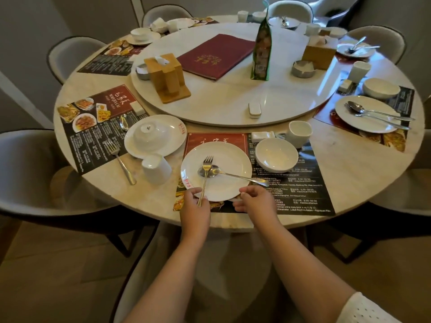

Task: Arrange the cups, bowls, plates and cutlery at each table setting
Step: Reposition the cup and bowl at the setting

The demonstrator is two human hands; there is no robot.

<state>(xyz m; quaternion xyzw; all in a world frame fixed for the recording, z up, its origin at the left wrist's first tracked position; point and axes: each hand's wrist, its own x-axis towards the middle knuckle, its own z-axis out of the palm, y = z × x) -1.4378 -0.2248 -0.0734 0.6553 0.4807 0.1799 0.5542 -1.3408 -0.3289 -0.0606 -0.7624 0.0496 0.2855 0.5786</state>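
Note:
A white plate [224, 155] lies on the near placemat [300, 192]. On it a fork [206, 170] points away from me and a spoon [235, 176] lies crosswise, its handle over the right rim. My left hand [194, 206] pinches the plate's near-left rim, with the fork handle's end between thumb and fingers. My right hand [255, 200] grips the near-right rim. A white bowl [276, 157] and an upright cup [299, 134] stand to the right of the plate.
The left setting has a plate [170, 141] with an upturned bowl, an upturned cup [156, 169] and a fork [121, 159]. The right setting's plate [373, 125] carries cutlery. A lazy Susan [221, 106] holds a menu, tissue boxes and ashtrays. Chairs ring the table.

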